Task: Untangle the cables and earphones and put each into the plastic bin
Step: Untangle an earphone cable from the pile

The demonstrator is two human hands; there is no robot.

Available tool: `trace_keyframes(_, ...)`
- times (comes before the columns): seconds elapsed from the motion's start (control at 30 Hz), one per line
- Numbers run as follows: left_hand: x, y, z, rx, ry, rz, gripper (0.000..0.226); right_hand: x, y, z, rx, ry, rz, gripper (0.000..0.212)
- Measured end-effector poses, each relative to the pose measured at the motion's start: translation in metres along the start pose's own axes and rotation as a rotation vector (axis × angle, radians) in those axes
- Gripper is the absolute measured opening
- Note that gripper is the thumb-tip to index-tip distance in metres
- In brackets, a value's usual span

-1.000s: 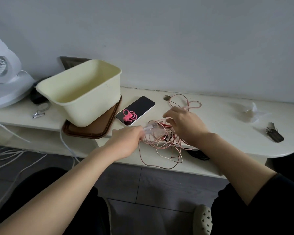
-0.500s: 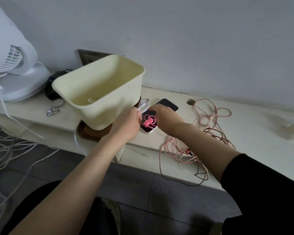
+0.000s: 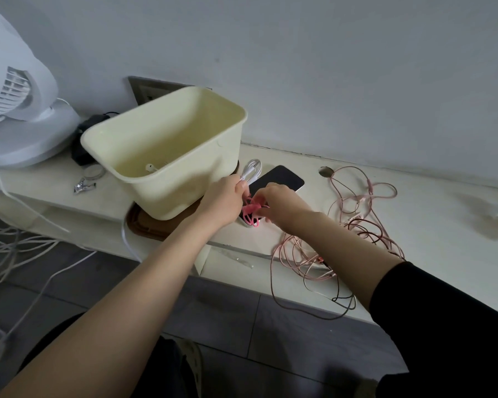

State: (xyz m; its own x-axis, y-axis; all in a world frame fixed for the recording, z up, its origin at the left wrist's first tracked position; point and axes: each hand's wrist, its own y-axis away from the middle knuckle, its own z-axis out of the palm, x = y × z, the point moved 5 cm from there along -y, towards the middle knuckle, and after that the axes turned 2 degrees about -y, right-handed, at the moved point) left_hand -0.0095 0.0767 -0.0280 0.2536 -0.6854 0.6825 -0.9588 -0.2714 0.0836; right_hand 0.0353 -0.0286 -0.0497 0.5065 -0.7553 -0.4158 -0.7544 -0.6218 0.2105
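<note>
- The cream plastic bin [image 3: 184,191] sits on a brown tray [image 3: 144,228], with a white earbud [image 3: 150,167] lying inside it
- Your left hand [image 3: 224,201], just right of the bin, is closed around a coiled white cable [image 3: 252,169]
- Your right hand [image 3: 279,203] curls its fingers onto the pink cord [image 3: 252,209] atop the phone [image 3: 282,179], pinching it
- The pinkish cable tangle [image 3: 357,225] lies on the shelf [image 3: 414,254] farther right, partly under your forearm

The bin [image 3: 184,156] stands left of the phone [image 3: 279,179], cable tangle [image 3: 351,225] farther right.
</note>
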Motion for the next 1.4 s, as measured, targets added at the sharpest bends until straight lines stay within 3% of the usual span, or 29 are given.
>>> trace_keyframes(0.13, 0.003, 0.003, 0.01, -0.071, -0.041, 0.032, 0.034, 0.002, -0.002, 0.003, 0.029, 0.03, 0.002, 0.017)
trace_keyframes(0.3, -0.001, 0.007, 0.012, -0.077, -0.074, 0.027, 0.039, 0.003, -0.003, 0.005, 0.052, 0.051, -0.002, 0.025)
trace_keyframes(0.67, -0.012, 0.001, 0.019, -0.063, -0.087, -0.069, 0.036, 0.021, 0.003, 0.0, 0.169, -0.214, 0.08, 0.017)
trace_keyframes(0.87, -0.014, 0.0, 0.018, -0.05, -0.063, -0.082, 0.032, 0.035, 0.004, -0.004, 0.214, -0.181, 0.073, 0.019)
trace_keyframes(1.1, -0.021, 0.001, 0.017, -0.036, -0.116, -0.063, 0.039, 0.054, 0.008, -0.017, 0.344, -0.372, 0.187, 0.02)
trace_keyframes(1.17, -0.022, 0.003, 0.016, -0.021, -0.125, -0.056, 0.037, 0.057, 0.012, -0.017, 0.322, -0.449, 0.192, 0.017)
trace_keyframes(1.4, 0.0, 0.005, 0.012, 0.032, -0.06, -0.001, 0.032, 0.053, 0.019, -0.016, 0.251, -0.322, 0.087, 0.014)
